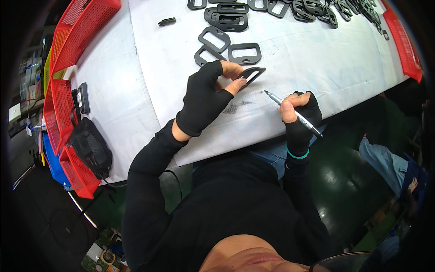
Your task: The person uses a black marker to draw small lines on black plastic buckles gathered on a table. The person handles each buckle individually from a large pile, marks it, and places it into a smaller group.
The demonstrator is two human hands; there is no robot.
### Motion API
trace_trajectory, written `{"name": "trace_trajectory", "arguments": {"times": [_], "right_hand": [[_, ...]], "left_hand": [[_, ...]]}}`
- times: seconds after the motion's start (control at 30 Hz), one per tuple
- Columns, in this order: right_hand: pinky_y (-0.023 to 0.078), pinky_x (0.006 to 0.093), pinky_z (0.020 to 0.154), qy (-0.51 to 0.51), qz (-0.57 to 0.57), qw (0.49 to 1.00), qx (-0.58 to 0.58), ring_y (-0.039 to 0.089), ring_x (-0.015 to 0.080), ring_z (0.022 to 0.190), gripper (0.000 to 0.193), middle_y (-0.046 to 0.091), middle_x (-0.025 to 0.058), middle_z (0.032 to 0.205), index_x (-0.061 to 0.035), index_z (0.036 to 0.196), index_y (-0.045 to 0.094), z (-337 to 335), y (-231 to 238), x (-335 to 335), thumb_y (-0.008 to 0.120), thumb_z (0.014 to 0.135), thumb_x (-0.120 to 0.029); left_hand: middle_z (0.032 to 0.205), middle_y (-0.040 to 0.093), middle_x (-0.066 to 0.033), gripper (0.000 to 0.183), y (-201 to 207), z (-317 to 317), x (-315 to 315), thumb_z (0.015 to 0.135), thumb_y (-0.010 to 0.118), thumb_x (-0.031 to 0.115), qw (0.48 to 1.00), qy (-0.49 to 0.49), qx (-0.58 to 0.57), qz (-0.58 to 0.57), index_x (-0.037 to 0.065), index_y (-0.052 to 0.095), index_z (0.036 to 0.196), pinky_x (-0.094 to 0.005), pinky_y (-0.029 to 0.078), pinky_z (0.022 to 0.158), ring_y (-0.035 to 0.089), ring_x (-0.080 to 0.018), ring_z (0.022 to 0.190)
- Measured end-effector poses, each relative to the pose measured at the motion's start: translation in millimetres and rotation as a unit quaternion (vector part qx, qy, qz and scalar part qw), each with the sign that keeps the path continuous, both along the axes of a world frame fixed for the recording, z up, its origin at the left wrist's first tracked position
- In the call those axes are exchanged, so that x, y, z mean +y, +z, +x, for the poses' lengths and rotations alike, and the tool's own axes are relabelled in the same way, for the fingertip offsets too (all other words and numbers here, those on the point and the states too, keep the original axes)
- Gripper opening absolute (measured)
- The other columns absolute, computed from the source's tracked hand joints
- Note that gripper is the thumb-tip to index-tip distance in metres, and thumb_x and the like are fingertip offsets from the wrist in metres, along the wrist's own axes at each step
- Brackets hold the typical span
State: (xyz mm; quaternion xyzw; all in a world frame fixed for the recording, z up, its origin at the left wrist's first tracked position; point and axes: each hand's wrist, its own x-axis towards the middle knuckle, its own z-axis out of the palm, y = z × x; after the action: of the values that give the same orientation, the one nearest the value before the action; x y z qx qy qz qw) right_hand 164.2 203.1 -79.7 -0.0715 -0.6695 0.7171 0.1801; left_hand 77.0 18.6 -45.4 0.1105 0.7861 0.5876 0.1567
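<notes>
My left hand (211,90), in a black fingerless glove, pinches a black rectangular frame (257,72) by one end and holds it tilted above the white-covered table. A silver-grey marker pen (304,120) is gripped in my right hand (302,111), also gloved; its bare tip points up and left toward the frame, apart from it. Three loose black frames (245,53) lie just beyond my left hand. A black marker cap (166,21) rests farther off to the left. Below my left hand, dark smudges mark the table cover (199,145).
Many more black frames (226,21) are heaped along the far side. Red perforated baskets (59,104) line the left edge, and another red basket (401,45) stands at far right. A black pouch (92,147) and a dark handheld device (83,98) lie at left. Another person (385,158) is at right.
</notes>
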Motion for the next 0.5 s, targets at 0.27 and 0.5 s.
{"name": "trace_trajectory", "arguments": {"times": [0.27,0.5], "right_hand": [[0.039,0.0217,0.053,0.009,0.045,0.998,-0.039,0.048,0.0062,0.057,0.015,0.056,0.0029,0.063,0.0007,0.076,0.056,-9,7,-18,0.07,0.078,-0.006],[0.043,0.0216,0.053,0.035,0.121,0.991,-0.053,0.054,0.0069,0.057,0.013,0.061,0.0048,0.064,0.0017,0.076,0.059,-14,9,-23,0.069,0.079,-0.005]], "left_hand": [[0.069,0.062,-0.0027,0.015,-8,4,-20,0.077,0.073,0.011,0.998,0.019,-0.004,-0.061,0.002,0.062,0.08,-0.0202,0.043,0.054,0.054,-0.0057,0.057],[0.067,0.061,-0.0027,0.022,-5,8,-16,0.077,0.075,0.014,0.995,0.01,0.046,-0.086,0.002,0.056,0.076,-0.0197,0.043,0.052,0.057,-0.0059,0.058]]}}
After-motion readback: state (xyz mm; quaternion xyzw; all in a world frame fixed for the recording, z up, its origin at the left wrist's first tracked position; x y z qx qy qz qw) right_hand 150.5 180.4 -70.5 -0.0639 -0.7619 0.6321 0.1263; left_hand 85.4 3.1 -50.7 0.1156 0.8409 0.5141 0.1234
